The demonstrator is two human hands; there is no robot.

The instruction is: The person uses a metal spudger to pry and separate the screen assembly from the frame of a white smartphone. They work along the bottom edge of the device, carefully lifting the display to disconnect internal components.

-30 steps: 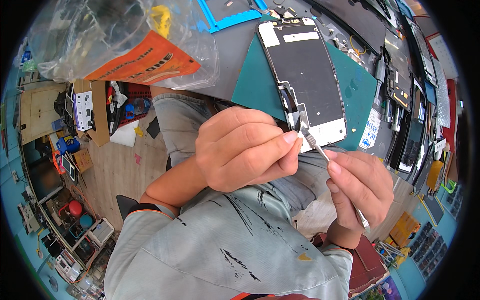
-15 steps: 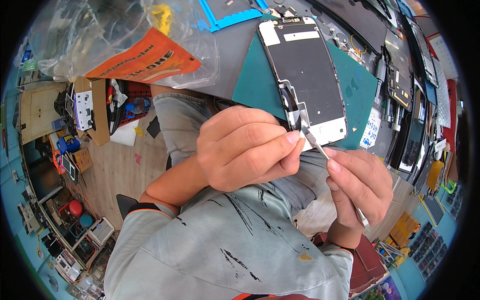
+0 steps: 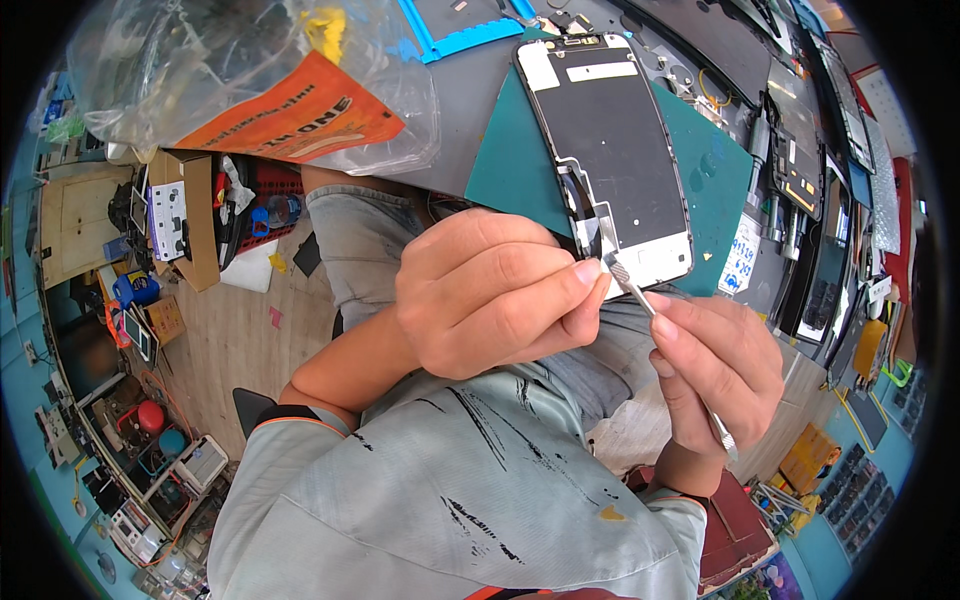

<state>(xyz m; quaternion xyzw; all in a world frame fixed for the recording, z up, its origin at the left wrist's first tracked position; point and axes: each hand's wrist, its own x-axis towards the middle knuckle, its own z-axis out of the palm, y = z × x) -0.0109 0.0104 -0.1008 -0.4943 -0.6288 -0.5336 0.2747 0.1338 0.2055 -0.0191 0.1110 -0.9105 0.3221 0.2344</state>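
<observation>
Between thumb and forefinger, my left hand (image 3: 500, 295) pinches the lower end of a thin silver bracket with a dark strip (image 3: 583, 200). My right hand (image 3: 720, 370) grips a slim metal hand tool with a knurled shaft (image 3: 632, 285), which slants up to the left. The tool's tip meets the bracket right by my left fingertips; its exact shape is hard to make out. Behind the bracket, a phone screen assembly (image 3: 610, 125) with a dark back and white patches lies on a green mat (image 3: 515, 150). My fingers hide the bracket's lower end.
A clear plastic bag with an orange label (image 3: 310, 115) bulges over the table's left side. At the back is a blue frame (image 3: 465, 40). Small parts, phone pieces (image 3: 800, 165) and a marked white paper (image 3: 742, 262) crowd the right. A cardboard box (image 3: 195, 220) stands at far left.
Both hands keep their grips and have hardly moved. The metal tool's tip has shifted very slightly at the bracket's lower end.
</observation>
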